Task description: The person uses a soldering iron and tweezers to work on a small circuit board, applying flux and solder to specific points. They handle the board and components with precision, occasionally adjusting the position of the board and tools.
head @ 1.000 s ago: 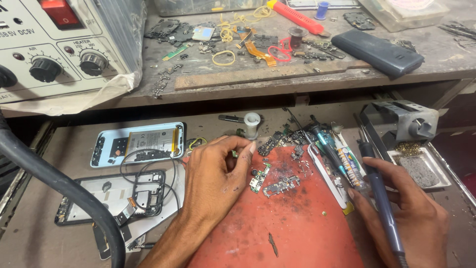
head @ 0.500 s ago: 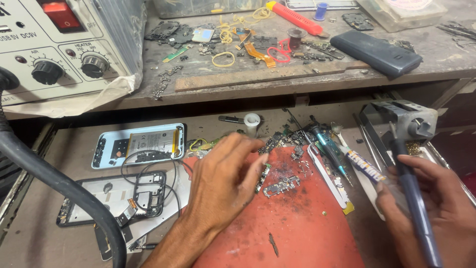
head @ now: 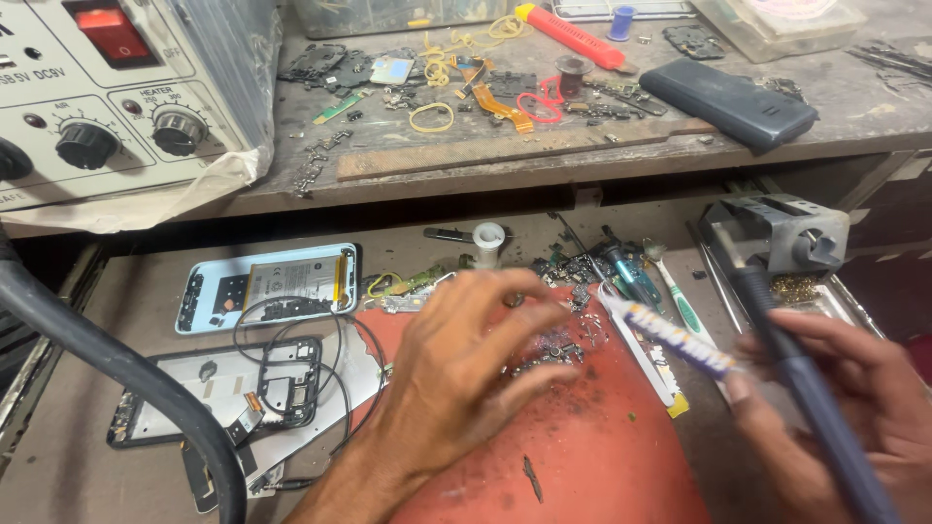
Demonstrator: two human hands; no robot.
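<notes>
Head view: left hand (head: 466,374) hovers w/ fingers spread, gripping nothing, over the red rubber work mat (head: 582,456) at desk centre, fingertips just above a small heap of metal scrap bits (head: 558,347). Right hand (head: 845,408), near desk's right edge, is clamped round a dark blue soldering iron handle (head: 806,408) & a purple-white tube (head: 675,335), tube's long axis pointing up-left toward the heap. Left is nearer. Light-blue phone back w/ battery (head: 267,286) lies left; grey iron stand (head: 777,233) back right.
</notes>
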